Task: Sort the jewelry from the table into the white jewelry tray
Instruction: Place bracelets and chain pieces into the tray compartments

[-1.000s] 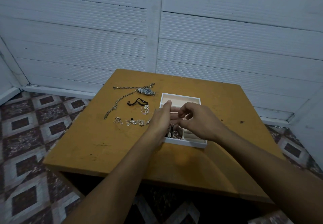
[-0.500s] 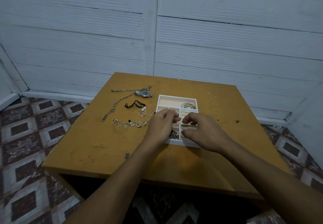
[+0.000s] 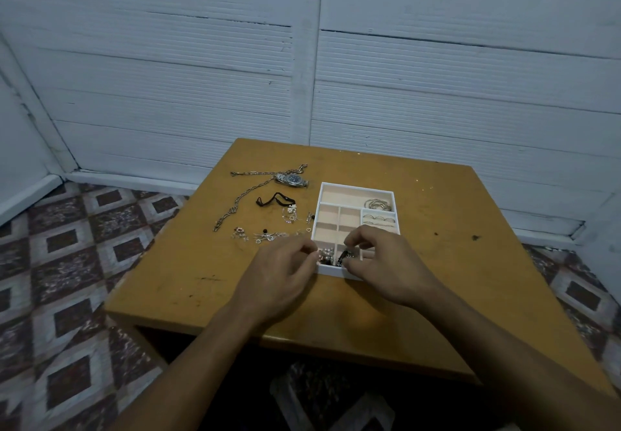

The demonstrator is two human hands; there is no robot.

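The white jewelry tray (image 3: 355, 191) sits right of centre on the wooden table (image 3: 437, 262). Bangles (image 3: 378, 204) and rings (image 3: 377, 219) lie in its right compartments, and pearl-like pieces (image 3: 325, 255) in its near-left one. My right hand (image 3: 389, 264) is over the tray's near edge, its fingertips pinched on a small dark piece (image 3: 345, 256). My left hand (image 3: 280, 274) rests at the tray's near-left corner with curled fingers; whether it holds anything is hidden. To the tray's left lie a watch (image 3: 291, 179), a long chain (image 3: 239, 203), a black cord (image 3: 274, 199) and several small earrings (image 3: 265, 236).
The table stands against a white panelled wall (image 3: 302, 78). Patterned floor tiles (image 3: 67, 262) spread to the left and right. The loose jewelry is on the far-left part of the tabletop.
Both hands have drawn back from the tray's middle to its near edge. The far and middle compartments have come into view. The camera has tilted so the table sits lower in view.
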